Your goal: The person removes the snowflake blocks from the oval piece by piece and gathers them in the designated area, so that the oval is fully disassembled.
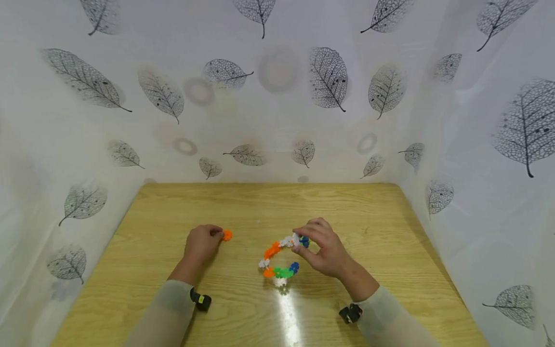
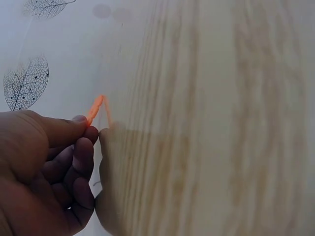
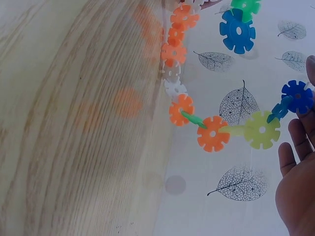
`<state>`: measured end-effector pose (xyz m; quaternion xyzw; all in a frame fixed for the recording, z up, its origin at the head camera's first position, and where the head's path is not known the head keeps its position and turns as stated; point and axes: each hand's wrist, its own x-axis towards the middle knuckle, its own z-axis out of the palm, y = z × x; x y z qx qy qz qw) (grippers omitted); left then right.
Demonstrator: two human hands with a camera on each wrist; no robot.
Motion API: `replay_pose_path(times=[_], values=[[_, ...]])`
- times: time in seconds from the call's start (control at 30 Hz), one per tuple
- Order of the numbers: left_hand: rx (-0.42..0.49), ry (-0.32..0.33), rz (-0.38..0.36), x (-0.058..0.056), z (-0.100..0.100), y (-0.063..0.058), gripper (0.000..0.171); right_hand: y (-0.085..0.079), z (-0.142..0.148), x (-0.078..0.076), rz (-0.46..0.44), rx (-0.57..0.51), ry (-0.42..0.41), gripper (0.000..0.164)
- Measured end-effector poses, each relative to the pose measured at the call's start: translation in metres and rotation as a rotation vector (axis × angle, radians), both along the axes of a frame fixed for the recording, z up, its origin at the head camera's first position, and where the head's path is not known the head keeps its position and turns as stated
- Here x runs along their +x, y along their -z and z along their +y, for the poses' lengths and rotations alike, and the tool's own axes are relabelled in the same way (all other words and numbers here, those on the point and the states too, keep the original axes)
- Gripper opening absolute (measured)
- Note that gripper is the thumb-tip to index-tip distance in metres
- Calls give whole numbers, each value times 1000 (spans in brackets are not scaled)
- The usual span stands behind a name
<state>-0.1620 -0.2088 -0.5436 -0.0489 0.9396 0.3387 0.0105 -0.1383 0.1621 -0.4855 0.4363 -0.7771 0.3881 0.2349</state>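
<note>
In the head view my left hand (image 1: 200,248) pinches an orange snowflake disc (image 1: 227,235) by its edge, at the left of the table. The left wrist view shows that disc (image 2: 96,109) edge-on between thumb and forefinger, close to the tabletop. To the right, my right hand (image 1: 325,248) grips a chain of linked snowflake discs (image 1: 273,249) at a white piece between thumb and fingers. The chain curves leftward in an open loop of orange, white, green and blue discs. Its free end carries a blue disc (image 1: 294,267). A yellow disc (image 3: 262,130) shows in the right wrist view.
The glossy wooden table (image 1: 186,202) mirrors the chain and a bright light streak. Leaf-patterned white sheeting (image 1: 277,120) encloses the back and both sides. A black wrist camera (image 1: 201,301) sits on the left sleeve, another (image 1: 351,313) on the right.
</note>
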Motion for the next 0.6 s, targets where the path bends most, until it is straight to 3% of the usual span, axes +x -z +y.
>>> replay_pose_path(times=[0.2, 0.6], values=[[-16, -12, 15, -2, 0, 0, 23, 0, -1, 0, -2, 8, 8, 38], [16, -11, 42, 3, 5, -2, 24, 1, 0, 0, -16, 16, 13, 37]])
